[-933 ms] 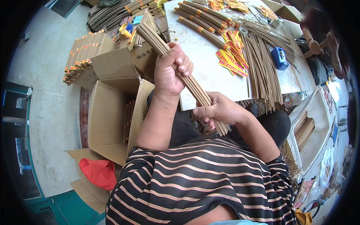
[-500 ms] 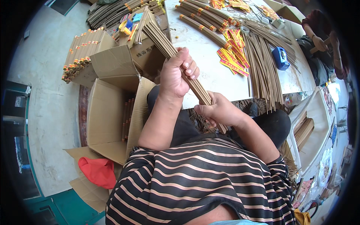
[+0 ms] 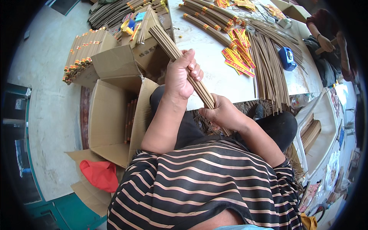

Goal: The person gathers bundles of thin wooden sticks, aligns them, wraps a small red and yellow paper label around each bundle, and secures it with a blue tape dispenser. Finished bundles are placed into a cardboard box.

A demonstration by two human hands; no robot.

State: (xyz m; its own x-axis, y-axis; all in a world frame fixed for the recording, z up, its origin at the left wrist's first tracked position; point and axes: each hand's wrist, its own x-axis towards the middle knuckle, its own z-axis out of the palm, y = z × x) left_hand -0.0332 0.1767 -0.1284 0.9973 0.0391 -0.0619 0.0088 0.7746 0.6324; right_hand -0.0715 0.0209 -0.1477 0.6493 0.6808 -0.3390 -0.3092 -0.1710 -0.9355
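A bundle of brown incense sticks (image 3: pixel 165 41) slants across my lap, its far end up and to the left. My left hand (image 3: pixel 183 73) is wrapped round its upper middle. Lower down, my right hand (image 3: pixel 222 112) grips the same bundle close to its near end. No paper band shows on the bundle. Beyond my right hand, many loose incense sticks (image 3: pixel 269 73) lie on the white table (image 3: pixel 199 42), their ends jutting over its near edge. Red and yellow paper labels (image 3: pixel 238 57) are strewn next to them.
Banded incense bundles (image 3: pixel 209 28) lie at the table's back. A blue device (image 3: pixel 286 59) sits right of the loose sticks. An open cardboard box (image 3: pixel 115 111) with bundles inside stands at my left, near a red cloth (image 3: pixel 99 175). Another person (image 3: pixel 329 46) holds something at the far right.
The bundle's upper end has shifted slightly down and to the right. Both hands keep their grip in nearly the same place.
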